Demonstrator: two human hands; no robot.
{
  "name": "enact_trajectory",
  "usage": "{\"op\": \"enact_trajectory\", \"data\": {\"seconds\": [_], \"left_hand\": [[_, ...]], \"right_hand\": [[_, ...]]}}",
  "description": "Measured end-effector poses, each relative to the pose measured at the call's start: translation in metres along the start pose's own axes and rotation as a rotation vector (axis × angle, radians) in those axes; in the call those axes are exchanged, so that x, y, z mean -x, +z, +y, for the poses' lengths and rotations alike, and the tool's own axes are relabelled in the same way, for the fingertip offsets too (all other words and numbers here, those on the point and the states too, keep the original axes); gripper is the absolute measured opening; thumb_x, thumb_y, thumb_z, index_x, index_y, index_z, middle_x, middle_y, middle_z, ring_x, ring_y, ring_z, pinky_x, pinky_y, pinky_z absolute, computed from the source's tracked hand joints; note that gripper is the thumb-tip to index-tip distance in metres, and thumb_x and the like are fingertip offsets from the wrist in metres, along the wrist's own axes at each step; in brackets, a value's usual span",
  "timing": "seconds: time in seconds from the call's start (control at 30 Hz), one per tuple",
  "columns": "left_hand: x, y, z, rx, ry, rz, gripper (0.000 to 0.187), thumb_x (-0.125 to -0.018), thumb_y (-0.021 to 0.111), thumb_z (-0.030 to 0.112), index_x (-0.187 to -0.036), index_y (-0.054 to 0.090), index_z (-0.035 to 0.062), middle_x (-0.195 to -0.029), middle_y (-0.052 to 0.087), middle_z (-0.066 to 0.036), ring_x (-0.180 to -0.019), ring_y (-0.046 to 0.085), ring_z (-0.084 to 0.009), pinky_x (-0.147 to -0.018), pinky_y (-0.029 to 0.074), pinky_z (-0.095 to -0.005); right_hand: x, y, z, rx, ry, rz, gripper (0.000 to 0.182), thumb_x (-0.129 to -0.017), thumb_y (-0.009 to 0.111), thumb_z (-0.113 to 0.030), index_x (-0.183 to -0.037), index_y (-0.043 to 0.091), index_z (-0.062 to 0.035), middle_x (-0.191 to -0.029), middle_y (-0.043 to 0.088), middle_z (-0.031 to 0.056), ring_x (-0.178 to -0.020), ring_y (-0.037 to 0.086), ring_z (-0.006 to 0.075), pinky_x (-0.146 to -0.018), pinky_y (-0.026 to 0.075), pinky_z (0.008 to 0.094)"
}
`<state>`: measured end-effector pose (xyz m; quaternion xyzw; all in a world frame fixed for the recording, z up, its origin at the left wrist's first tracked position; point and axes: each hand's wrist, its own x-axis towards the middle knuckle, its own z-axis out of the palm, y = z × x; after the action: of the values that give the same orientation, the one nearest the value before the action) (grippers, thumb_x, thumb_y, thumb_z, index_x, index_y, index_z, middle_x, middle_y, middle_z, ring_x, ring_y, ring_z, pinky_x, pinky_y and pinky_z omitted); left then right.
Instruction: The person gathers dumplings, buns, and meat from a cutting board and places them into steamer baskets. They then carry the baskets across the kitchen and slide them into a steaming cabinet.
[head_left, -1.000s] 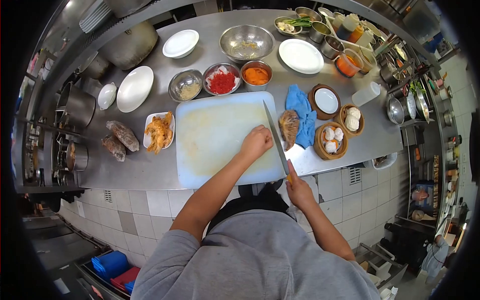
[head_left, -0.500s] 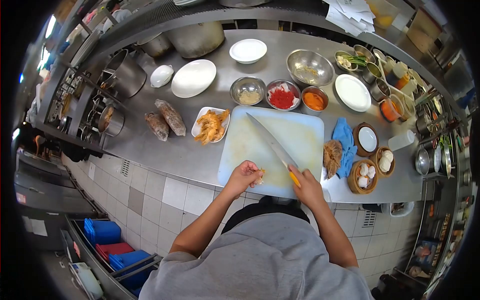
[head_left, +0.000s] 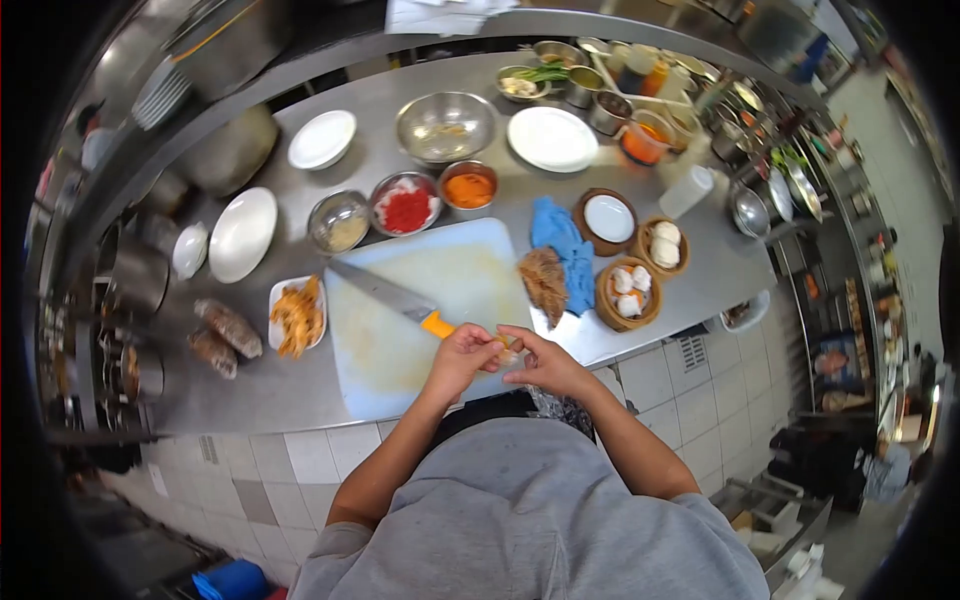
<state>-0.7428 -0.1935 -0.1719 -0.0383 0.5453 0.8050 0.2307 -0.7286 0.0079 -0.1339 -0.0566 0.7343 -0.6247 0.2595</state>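
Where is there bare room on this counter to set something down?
The cutting board is mostly bare right of the knife. Bare steel lies between the big white plate and the metal bowls, and along the front edge below the wrapped rolls. The right side is crowded: blue cloth, steamer baskets, containers behind.
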Motion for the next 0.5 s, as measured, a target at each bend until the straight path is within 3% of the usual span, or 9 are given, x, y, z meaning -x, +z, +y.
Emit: {"op": "enact_trajectory", "data": {"seconds": [0.07, 0.1, 0.2, 0.23, 0.27, 0.3, 0.37, 0.47, 0.5], "left_hand": [[-0.014, 0.025, -0.007, -0.012, -0.063, -0.122, 0.014, -0.094, 0.066, 0.008, -0.105, 0.058, 0.0037, -0.098, 0.067, -0.006, -0.079, 0.065, -0.0122, -0.066, 0.055, -0.0248], [-0.024, 0.037, -0.006, -0.124, -0.103, -0.173, 0.017, -0.095, 0.065, 0.009, -0.110, 0.059, 0.0030, -0.098, 0.068, -0.006, -0.081, 0.066, -0.0122, -0.066, 0.056, -0.0245], [-0.061, 0.054, 0.001, -0.357, -0.073, -0.258, 0.035, -0.090, 0.073, 0.014, -0.121, 0.060, 0.0042, -0.111, 0.067, -0.011, -0.099, 0.066, -0.0206, -0.081, 0.056, -0.0328], [-0.070, 0.065, 0.013, -0.741, 0.270, -0.139, 0.047, -0.081, 0.079, 0.019, -0.123, 0.061, 0.0068, -0.125, 0.058, -0.014, -0.110, 0.060, -0.0281, -0.089, 0.053, -0.0401], [-0.078, 0.075, 0.019, -1.112, 0.623, -0.005, 0.058, -0.073, 0.086, 0.024, -0.124, 0.061, 0.0093, -0.138, 0.050, -0.017, -0.121, 0.054, -0.0356, -0.097, 0.049, -0.0473], [-0.086, 0.083, 0.015, -1.120, 0.623, -0.002, 0.058, -0.073, 0.086, 0.024, -0.124, 0.061, 0.0093, -0.138, 0.050, -0.017, -0.121, 0.054, -0.0356, -0.097, 0.049, -0.0473], [-0.112, 0.101, 0.004, -1.528, 0.627, 0.048, 0.074, -0.057, 0.091, 0.029, -0.125, 0.062, 0.0165, -0.150, 0.034, -0.019, -0.131, 0.038, -0.0493, -0.106, 0.039, -0.0572], [-0.143, 0.108, -0.014, -1.678, 0.565, -0.075, 0.070, -0.058, 0.089, 0.025, -0.123, 0.064, 0.0180, -0.151, 0.034, -0.018, -0.124, 0.042, -0.0527, -0.101, 0.041, -0.0599], [-0.153, 0.112, -0.016, -1.610, 0.486, -0.067, 0.060, -0.058, 0.083, 0.019, -0.115, 0.066, 0.0122, -0.148, 0.036, -0.019, -0.120, 0.046, -0.0497, -0.101, 0.042, -0.0547]], "right_hand": [[0.009, -0.009, 0.020, 0.210, -0.204, 0.250, 0.041, -0.085, 0.077, -0.023, -0.120, 0.061, -0.0077, -0.086, 0.063, 0.0058, -0.078, 0.055, 0.0140, -0.074, 0.048, 0.0296], [0.015, -0.021, 0.017, 0.237, -0.050, 0.302, 0.034, -0.085, 0.078, -0.025, -0.107, 0.061, -0.0059, -0.086, 0.063, 0.0070, -0.078, 0.057, 0.0170, -0.075, 0.049, 0.0323], [0.023, -0.061, 0.047, 0.138, -0.124, 0.428, 0.030, -0.086, 0.077, -0.026, -0.099, 0.060, -0.0051, -0.085, 0.063, 0.0076, -0.078, 0.057, 0.0167, -0.074, 0.048, 0.0316], [0.029, -0.076, 0.044, 0.132, 0.041, 0.386, 0.026, -0.088, 0.075, -0.023, -0.094, 0.058, -0.0052, -0.084, 0.063, 0.0060, -0.079, 0.057, 0.0144, -0.073, 0.048, 0.0303], [0.030, -0.086, 0.050, 0.124, 0.035, 0.385, 0.026, -0.088, 0.075, -0.023, -0.094, 0.058, -0.0052, -0.084, 0.063, 0.0060, -0.079, 0.057, 0.0144, -0.073, 0.048, 0.0303], [0.030, -0.095, 0.058, 0.112, 0.058, 0.289, 0.022, -0.089, 0.074, -0.020, -0.092, 0.058, -0.0062, -0.084, 0.061, 0.0024, -0.079, 0.055, 0.0110, -0.072, 0.047, 0.0280], [0.026, -0.112, 0.074, 0.092, 0.064, 0.135, 0.016, -0.089, 0.071, -0.016, -0.093, 0.059, -0.0070, -0.085, 0.059, -0.0009, -0.080, 0.053, 0.0080, -0.074, 0.046, 0.0248], [0.025, -0.137, 0.064, 0.117, 0.038, 0.002, 0.015, -0.091, 0.068, -0.013, -0.102, 0.060, -0.0055, -0.089, 0.060, 0.0000, -0.084, 0.056, 0.0086, -0.079, 0.047, 0.0243], [0.023, -0.151, 0.061, 0.079, 0.037, -0.078, 0.017, -0.092, 0.067, -0.010, -0.107, 0.059, -0.0044, -0.089, 0.061, 0.0003, -0.085, 0.057, 0.0080, -0.079, 0.047, 0.0237]]}}
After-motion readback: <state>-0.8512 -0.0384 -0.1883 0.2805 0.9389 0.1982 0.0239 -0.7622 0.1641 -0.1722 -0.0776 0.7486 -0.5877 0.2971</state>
